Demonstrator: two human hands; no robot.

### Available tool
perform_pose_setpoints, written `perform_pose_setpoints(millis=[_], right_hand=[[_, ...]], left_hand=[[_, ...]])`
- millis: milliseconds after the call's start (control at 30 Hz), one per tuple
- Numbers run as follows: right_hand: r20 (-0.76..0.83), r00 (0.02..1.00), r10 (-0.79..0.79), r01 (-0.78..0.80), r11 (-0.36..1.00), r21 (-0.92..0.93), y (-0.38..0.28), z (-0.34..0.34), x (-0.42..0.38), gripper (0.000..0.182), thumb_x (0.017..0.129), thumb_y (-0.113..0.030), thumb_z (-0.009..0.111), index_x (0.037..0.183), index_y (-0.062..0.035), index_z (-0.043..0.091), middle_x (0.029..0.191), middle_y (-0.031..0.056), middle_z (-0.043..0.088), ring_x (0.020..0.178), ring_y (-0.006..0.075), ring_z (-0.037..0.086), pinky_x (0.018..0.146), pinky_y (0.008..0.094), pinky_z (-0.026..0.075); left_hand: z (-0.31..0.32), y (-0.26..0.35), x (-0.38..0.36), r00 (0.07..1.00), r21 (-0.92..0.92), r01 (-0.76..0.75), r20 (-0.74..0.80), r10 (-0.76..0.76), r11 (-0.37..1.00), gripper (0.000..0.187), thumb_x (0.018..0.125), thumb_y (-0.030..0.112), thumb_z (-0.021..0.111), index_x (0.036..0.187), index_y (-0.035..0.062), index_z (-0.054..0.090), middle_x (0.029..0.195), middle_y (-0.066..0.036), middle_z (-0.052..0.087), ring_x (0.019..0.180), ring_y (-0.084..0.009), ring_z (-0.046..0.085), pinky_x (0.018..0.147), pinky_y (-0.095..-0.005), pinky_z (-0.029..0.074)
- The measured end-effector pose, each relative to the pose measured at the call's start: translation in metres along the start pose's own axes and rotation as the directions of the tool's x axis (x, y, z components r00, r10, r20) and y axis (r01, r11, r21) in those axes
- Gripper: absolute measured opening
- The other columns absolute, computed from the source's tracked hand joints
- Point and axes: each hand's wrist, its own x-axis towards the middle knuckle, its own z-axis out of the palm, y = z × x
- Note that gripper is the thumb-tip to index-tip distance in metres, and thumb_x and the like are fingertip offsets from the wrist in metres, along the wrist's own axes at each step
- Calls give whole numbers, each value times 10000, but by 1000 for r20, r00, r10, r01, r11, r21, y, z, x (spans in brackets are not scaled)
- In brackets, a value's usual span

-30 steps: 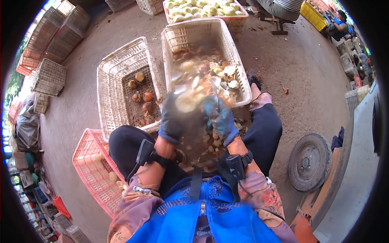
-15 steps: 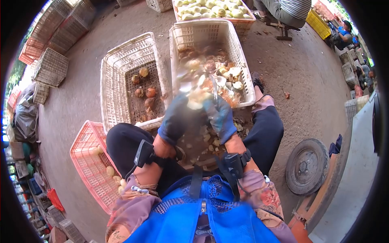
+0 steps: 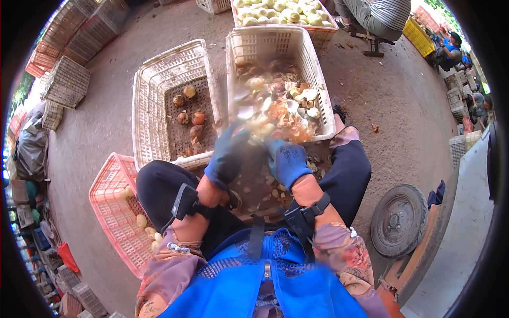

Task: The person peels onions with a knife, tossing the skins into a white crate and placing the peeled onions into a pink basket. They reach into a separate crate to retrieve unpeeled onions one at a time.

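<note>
Both my hands wear blue gloves and are close together over the near edge of a white plastic crate (image 3: 322,74). My left hand (image 3: 229,155) is closed round a pale onion (image 3: 257,132), blurred where the two hands meet. Curled beside that onion is my right hand (image 3: 288,161); what its fingers grip is hidden. Loose onion skins and pale trimmings (image 3: 289,108) fill the crate's lower part. A second white crate (image 3: 142,114), to the left, holds several brown onions (image 3: 196,118).
Peeled onions lie in a pink crate (image 3: 111,212) by my left knee. Beyond the skin crate stands another crate of peeled onions (image 3: 283,11). A person (image 3: 379,21) sits at the upper right. A wheel (image 3: 398,220) lies at right; crates (image 3: 66,85) are stacked left.
My right hand has turned so the back of its glove faces up. A thin strip seen above it earlier no longer shows. The view has shifted slightly.
</note>
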Motion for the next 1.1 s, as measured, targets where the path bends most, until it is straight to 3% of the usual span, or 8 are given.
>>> perform_pose_setpoints(millis=[167,367,467,600,700,800,900,1100], right_hand=[[-89,979,-184,164,968,-190,16,10,4,251,789,-155,655,1028,-139,580,945,151,653,836,363,674,664,475,531],[-47,979,-200,186,960,-208,41,21,15,331,766,-175,669,1088,-164,593,940,138,662,840,340,678,667,455,539],[18,983,-184,184,958,-222,40,0,23,284,795,-193,660,1072,-152,616,913,136,681,797,346,679,660,451,543],[-40,998,-50,33,939,-341,64,-24,32,207,854,-199,634,1035,-98,644,873,159,693,744,360,674,646,440,544],[-245,964,104,-90,994,68,98,0,35,225,931,-258,624,1007,-50,663,813,138,698,641,284,663,587,372,530],[178,947,267,-286,452,845,88,10,12,279,918,-183,640,1141,-17,653,971,108,701,871,200,647,772,344,528],[50,996,76,-85,585,806,47,15,-4,310,948,-147,596,1225,-10,623,1098,108,677,942,131,613,777,275,507],[-123,972,199,111,68,991,7,24,9,393,950,-210,644,1303,-44,597,991,-6,658,784,60,612,654,211,502]], left_hand=[[3,-21,-7,978,162,-187,123,168,969,227,786,-58,665,993,25,621,915,-45,608,817,-158,604,676,-282,492],[21,-17,-8,983,-302,177,14,-182,937,209,736,-51,723,902,24,620,873,-52,584,769,-199,623,642,-295,525],[9,-1,-2,989,224,-27,148,-7,974,272,754,2,695,1010,19,608,927,-61,603,822,-207,649,717,-305,570],[10,11,3,945,-518,311,78,-318,797,439,774,102,619,1199,15,555,1052,-106,629,943,-229,658,831,-348,576],[7,6,5,924,-670,315,57,-377,672,478,816,117,600,1277,14,523,1154,-122,628,1047,-255,639,916,-374,550],[12,-10,7,998,-121,26,-54,-33,992,422,899,108,588,1308,39,511,1207,-139,618,1076,-277,628,993,-401,506],[19,-13,6,993,-102,9,-116,-21,995,452,895,106,593,1336,56,504,1215,-142,612,1082,-280,623,976,-408,509],[18,0,9,986,-175,162,63,-153,971,460,883,94,623,1322,8,513,1142,-87,639,1026,-201,638,900,-341,538]])
